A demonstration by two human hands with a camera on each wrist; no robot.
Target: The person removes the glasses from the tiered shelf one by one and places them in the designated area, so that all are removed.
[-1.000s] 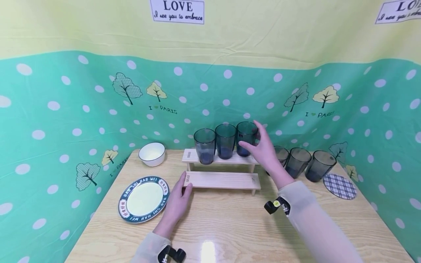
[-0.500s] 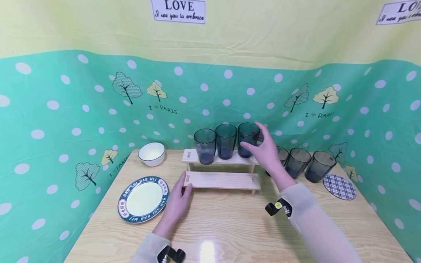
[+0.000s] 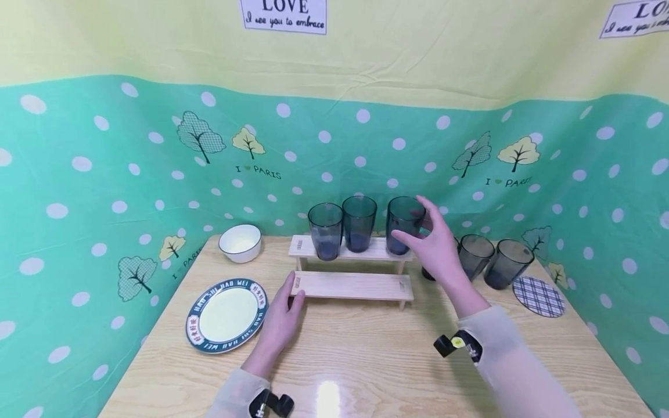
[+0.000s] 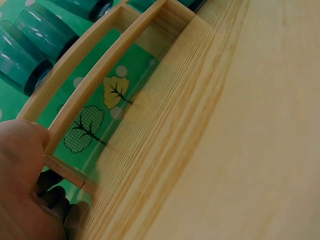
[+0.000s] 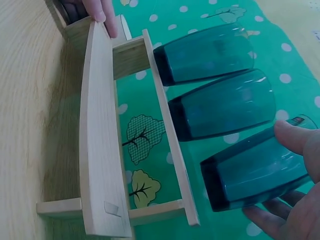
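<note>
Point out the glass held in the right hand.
In the head view, the held glass is in the right hand, over the right end of the rack's upper shelf, just right of the middle glass.

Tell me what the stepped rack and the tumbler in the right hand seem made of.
Rack: probably wood, pale and fairly matt, with faint grain showing. Tumbler: tinted, glossy glass or plastic; its highlights and see-through wall fit either.
</note>
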